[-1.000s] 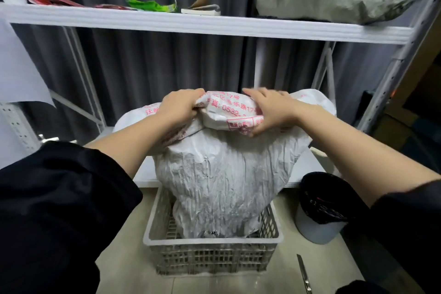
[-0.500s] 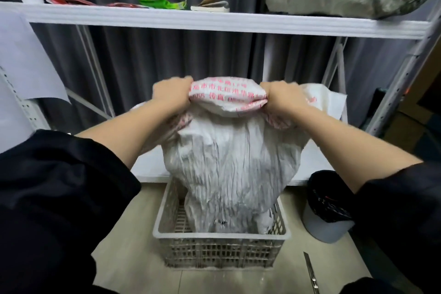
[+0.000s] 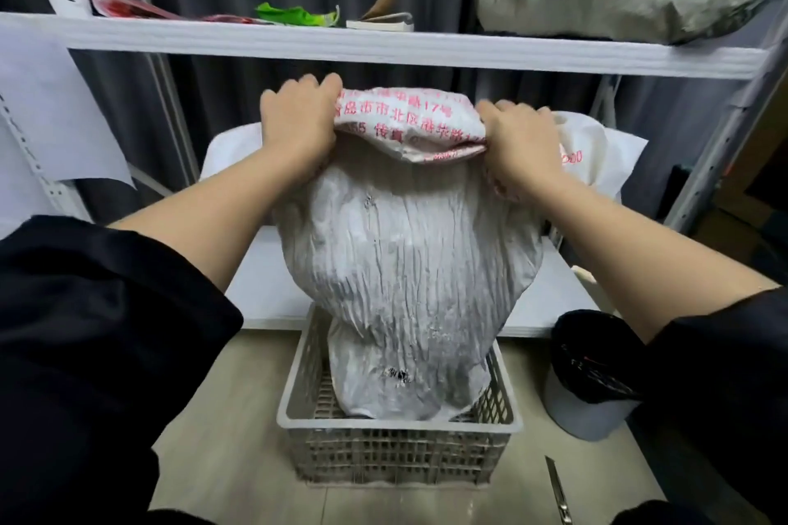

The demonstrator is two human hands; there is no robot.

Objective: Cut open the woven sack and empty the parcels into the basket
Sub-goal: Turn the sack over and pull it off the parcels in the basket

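Sack (image 3: 405,268) lifted higher over basket (image 3: 396,424); left hand (image 3: 298,128), right hand (image 3: 522,145) gripping it; beige floor (image 3: 239,418).

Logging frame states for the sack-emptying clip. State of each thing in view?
Sack: upended, lower end in the basket, top end held up.
Basket: on the floor, holding the sack's lower end.
Left hand: gripping the sack's top end.
Right hand: gripping the sack's top end.
Bin: on the floor, black liner in place.
Blade: lying on the floor, unused.
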